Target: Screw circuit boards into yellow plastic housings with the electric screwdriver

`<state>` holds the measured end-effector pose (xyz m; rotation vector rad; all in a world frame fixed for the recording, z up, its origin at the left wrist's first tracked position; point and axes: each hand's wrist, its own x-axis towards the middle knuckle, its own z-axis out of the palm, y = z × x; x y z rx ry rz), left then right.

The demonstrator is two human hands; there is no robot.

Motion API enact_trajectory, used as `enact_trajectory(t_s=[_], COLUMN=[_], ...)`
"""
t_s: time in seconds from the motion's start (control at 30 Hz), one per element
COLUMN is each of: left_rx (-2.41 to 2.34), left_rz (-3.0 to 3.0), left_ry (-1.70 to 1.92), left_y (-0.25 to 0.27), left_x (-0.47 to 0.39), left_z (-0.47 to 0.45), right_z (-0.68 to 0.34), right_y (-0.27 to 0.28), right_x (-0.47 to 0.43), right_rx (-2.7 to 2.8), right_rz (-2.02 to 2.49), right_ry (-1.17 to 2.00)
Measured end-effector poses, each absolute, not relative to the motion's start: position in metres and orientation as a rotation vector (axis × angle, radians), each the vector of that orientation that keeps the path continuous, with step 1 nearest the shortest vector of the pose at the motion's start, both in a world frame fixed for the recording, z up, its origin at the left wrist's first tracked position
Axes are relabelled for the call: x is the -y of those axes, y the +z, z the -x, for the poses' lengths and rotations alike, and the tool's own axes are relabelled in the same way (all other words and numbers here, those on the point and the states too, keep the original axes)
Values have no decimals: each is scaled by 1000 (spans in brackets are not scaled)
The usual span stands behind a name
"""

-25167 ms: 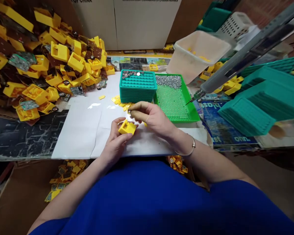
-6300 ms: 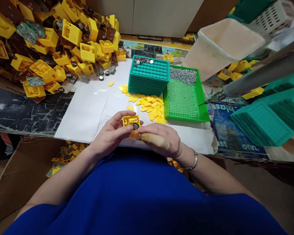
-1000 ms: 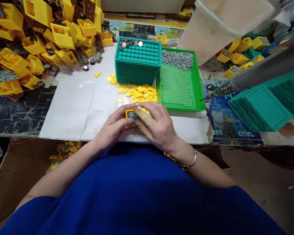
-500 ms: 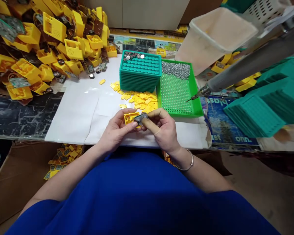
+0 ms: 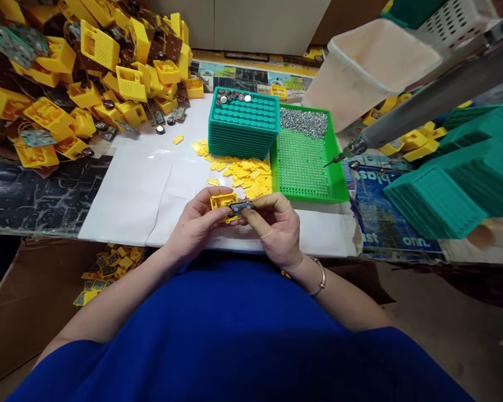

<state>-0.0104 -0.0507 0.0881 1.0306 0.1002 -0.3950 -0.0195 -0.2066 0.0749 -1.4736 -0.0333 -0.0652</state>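
My left hand is closed around a small yellow plastic housing, its open side facing up with parts showing inside. Between the thumb and fingers of my right hand is a grey circuit board, tilted over the right part of the housing. My left thumb tip touches the board's near edge. The right fingers hide part of the board. Just beyond both hands lies a pile of flat yellow covers on the white work surface.
Behind the covers stands a stack of teal trays with round metal cells on top. A green basket holds small screws. An electric screwdriver hangs over it from the right. Yellow housings are heaped at the left, teal trays at the right.
The circuit board has turned to a more edge-on angle, uncovering more of the housing's inside. Both hands stay at nearly the same place, and the view has shifted slightly.
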Motion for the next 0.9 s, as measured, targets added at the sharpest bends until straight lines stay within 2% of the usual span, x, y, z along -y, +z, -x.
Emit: enact_trajectory(t_s=[0.2,0.43,0.57,0.77,0.9], left_rx=[-83,-84,-115,-112,-74], left_rz=[-1067,-1098,-1057,-1074,-1086], left_ry=[-372,-454,-523,-491,-460], left_y=[86,86,92,88,81], left_x=[50,42,39,40,41], left_z=[10,7,6,8,11], right_z=[18,13,9,7,10], right_y=[74,67,73,77,78], right_x=[207,224,224,222,221], right_rx=[82,1034,1215,1352,1208], right_rz=[1495,1982,2049,2008,2100], right_ry=[-76,-740,-938,-1005,-833])
